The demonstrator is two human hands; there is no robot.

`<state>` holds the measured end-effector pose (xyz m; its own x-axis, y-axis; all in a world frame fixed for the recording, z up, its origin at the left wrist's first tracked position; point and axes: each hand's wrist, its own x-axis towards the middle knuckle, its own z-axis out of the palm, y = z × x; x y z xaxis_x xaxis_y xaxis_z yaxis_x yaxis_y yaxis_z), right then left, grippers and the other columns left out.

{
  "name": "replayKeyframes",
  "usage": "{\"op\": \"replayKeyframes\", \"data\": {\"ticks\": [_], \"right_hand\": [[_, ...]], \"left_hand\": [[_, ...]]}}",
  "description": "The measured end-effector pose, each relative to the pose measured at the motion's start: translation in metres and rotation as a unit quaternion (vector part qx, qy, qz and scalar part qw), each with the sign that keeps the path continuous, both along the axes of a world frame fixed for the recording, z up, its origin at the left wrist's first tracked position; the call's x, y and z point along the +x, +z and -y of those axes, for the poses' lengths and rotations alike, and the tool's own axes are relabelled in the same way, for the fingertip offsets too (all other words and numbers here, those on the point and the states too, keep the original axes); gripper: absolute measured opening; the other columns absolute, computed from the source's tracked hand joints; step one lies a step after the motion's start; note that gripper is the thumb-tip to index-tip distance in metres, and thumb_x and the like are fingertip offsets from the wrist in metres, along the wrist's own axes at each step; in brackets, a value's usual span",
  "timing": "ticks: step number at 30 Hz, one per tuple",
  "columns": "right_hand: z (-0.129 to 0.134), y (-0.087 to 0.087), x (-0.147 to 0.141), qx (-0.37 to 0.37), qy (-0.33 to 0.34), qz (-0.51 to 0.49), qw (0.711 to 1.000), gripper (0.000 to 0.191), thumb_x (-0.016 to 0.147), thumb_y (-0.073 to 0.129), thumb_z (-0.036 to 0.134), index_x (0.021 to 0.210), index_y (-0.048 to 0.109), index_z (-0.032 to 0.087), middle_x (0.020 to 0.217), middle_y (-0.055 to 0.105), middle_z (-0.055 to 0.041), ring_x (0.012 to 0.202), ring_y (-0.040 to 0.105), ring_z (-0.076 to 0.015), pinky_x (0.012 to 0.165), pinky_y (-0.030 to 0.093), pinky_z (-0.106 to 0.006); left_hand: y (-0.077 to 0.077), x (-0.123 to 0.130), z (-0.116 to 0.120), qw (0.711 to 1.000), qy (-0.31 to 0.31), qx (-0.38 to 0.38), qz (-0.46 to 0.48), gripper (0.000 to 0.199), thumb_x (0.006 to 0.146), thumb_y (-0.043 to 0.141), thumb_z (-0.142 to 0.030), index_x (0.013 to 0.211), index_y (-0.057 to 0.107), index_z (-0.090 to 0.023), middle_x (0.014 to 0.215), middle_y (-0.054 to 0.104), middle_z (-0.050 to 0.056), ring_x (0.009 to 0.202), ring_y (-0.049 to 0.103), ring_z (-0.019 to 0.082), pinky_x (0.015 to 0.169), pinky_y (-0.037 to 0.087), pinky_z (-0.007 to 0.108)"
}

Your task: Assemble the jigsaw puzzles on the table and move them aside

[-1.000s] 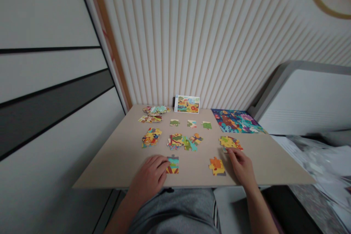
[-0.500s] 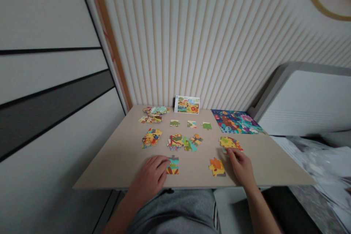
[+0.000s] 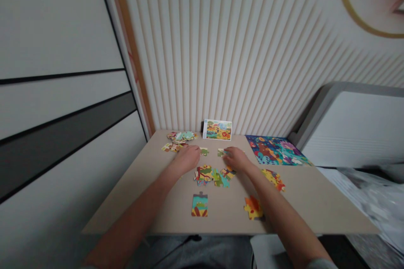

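My left hand (image 3: 187, 159) is stretched toward the back of the table, its fingers extended over the left side of a green-and-cream jigsaw piece (image 3: 205, 151). Across from it, my right hand (image 3: 236, 159) has its fingers apart at the right side of another jigsaw piece (image 3: 220, 152), partly covering it. Whether the fingertips press on either piece I cannot make out. Nearer me lies a small cluster of overlapping pieces (image 3: 204, 174). A crocodile-like green piece (image 3: 200, 205) and an orange-and-yellow piece (image 3: 252, 207) lie by the front edge.
A picture card (image 3: 217, 130) stands against the ribbed wall. Stacked pieces (image 3: 181, 136) sit at the back left. A dark blue finished puzzle (image 3: 277, 150) lies at the back right. Beneath my right forearm is a yellow pile (image 3: 275, 178). Plastic wrapping (image 3: 362, 189) lies beyond the table's right side.
Both hands have moved forward, away from the table's front edge, to the back row of pieces. My left hand has left the crocodile-like piece; my right has left the yellow pile. The view has tilted up.
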<state>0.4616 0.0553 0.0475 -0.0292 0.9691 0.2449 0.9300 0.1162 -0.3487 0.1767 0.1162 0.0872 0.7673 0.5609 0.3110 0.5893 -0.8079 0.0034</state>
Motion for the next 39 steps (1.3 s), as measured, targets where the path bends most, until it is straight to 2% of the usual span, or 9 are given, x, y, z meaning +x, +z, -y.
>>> {"op": "replayKeyframes", "data": {"ticks": [4, 7, 11, 15, 20, 25, 31, 35, 39], "right_hand": [[-0.024, -0.012, 0.001, -0.02, 0.026, 0.001, 0.999, 0.04, 0.089, 0.066, 0.031, 0.127, 0.07, 0.02, 0.132, 0.068, -0.0123, 0.118, 0.065, -0.0277, 0.103, 0.047, -0.036], [-0.025, -0.017, 0.007, -0.034, 0.047, 0.002, 0.998, 0.04, 0.09, 0.066, 0.036, 0.127, 0.071, 0.022, 0.138, 0.064, -0.0116, 0.122, 0.062, -0.0277, 0.106, 0.045, -0.037], [-0.024, -0.017, 0.011, -0.035, 0.069, 0.012, 0.997, 0.042, 0.09, 0.067, 0.042, 0.128, 0.07, 0.024, 0.135, 0.065, -0.012, 0.121, 0.062, -0.0286, 0.107, 0.044, -0.039], [-0.031, -0.016, 0.0, -0.015, 0.095, 0.001, 0.995, 0.045, 0.09, 0.068, 0.042, 0.131, 0.068, 0.024, 0.129, 0.066, -0.0122, 0.117, 0.063, -0.0268, 0.104, 0.046, -0.038], [-0.047, -0.019, -0.019, -0.009, 0.125, -0.021, 0.992, 0.041, 0.09, 0.067, 0.035, 0.128, 0.07, 0.021, 0.133, 0.064, -0.0131, 0.118, 0.062, -0.026, 0.105, 0.046, -0.038], [-0.055, -0.017, -0.022, -0.04, 0.116, -0.023, 0.992, 0.04, 0.085, 0.069, 0.031, 0.123, 0.074, 0.021, 0.138, 0.061, -0.0117, 0.119, 0.062, -0.027, 0.106, 0.046, -0.038], [-0.057, -0.017, -0.029, -0.02, 0.087, -0.022, 0.996, 0.033, 0.091, 0.066, 0.046, 0.113, 0.078, 0.024, 0.129, 0.067, -0.0106, 0.114, 0.064, -0.0251, 0.103, 0.046, -0.036], [-0.058, -0.022, -0.035, -0.004, 0.071, -0.02, 0.997, 0.028, 0.09, 0.069, 0.042, 0.109, 0.078, 0.023, 0.125, 0.069, -0.0105, 0.114, 0.064, -0.0247, 0.102, 0.045, -0.035], [-0.059, -0.019, -0.033, -0.023, 0.068, 0.005, 0.997, 0.028, 0.087, 0.073, 0.04, 0.108, 0.079, 0.025, 0.125, 0.069, -0.0082, 0.112, 0.065, -0.0244, 0.1, 0.046, -0.033]], "left_hand": [[-0.027, 0.011, -0.012, 1.0, 0.022, -0.009, -0.005, 0.029, 0.091, 0.05, -0.008, 0.108, 0.071, -0.018, 0.11, 0.072, 0.012, 0.108, 0.065, 0.025, 0.101, 0.043, 0.04], [-0.044, 0.008, -0.016, 0.999, 0.027, -0.023, -0.01, 0.039, 0.089, 0.05, -0.007, 0.12, 0.068, -0.022, 0.13, 0.068, 0.01, 0.119, 0.062, 0.024, 0.107, 0.039, 0.04], [-0.056, 0.005, -0.022, 0.998, 0.032, -0.043, -0.015, 0.045, 0.089, 0.049, -0.007, 0.126, 0.066, -0.026, 0.136, 0.065, 0.007, 0.123, 0.06, 0.023, 0.11, 0.037, 0.04], [-0.057, 0.006, -0.023, 0.998, 0.032, -0.049, -0.013, 0.046, 0.089, 0.049, -0.006, 0.127, 0.066, -0.025, 0.136, 0.065, 0.007, 0.121, 0.061, 0.023, 0.107, 0.039, 0.039], [-0.055, 0.007, -0.02, 0.998, 0.031, -0.049, -0.01, 0.044, 0.09, 0.05, -0.007, 0.128, 0.064, -0.024, 0.132, 0.067, 0.009, 0.12, 0.062, 0.023, 0.103, 0.041, 0.038], [-0.056, 0.007, -0.019, 0.998, 0.034, -0.05, -0.006, 0.042, 0.09, 0.051, -0.008, 0.127, 0.064, -0.024, 0.13, 0.068, 0.009, 0.119, 0.062, 0.024, 0.104, 0.039, 0.039], [-0.056, 0.007, -0.017, 0.998, 0.034, -0.048, -0.001, 0.039, 0.091, 0.051, -0.01, 0.125, 0.064, -0.023, 0.128, 0.069, 0.01, 0.119, 0.061, 0.025, 0.106, 0.038, 0.042], [-0.056, 0.008, -0.016, 0.998, 0.039, -0.048, 0.002, 0.041, 0.09, 0.052, -0.009, 0.126, 0.064, -0.024, 0.127, 0.069, 0.01, 0.119, 0.062, 0.025, 0.105, 0.039, 0.041], [-0.056, 0.007, -0.016, 0.998, 0.042, -0.047, 0.004, 0.041, 0.091, 0.049, -0.009, 0.126, 0.064, -0.024, 0.127, 0.068, 0.01, 0.12, 0.061, 0.025, 0.105, 0.039, 0.041]]}}
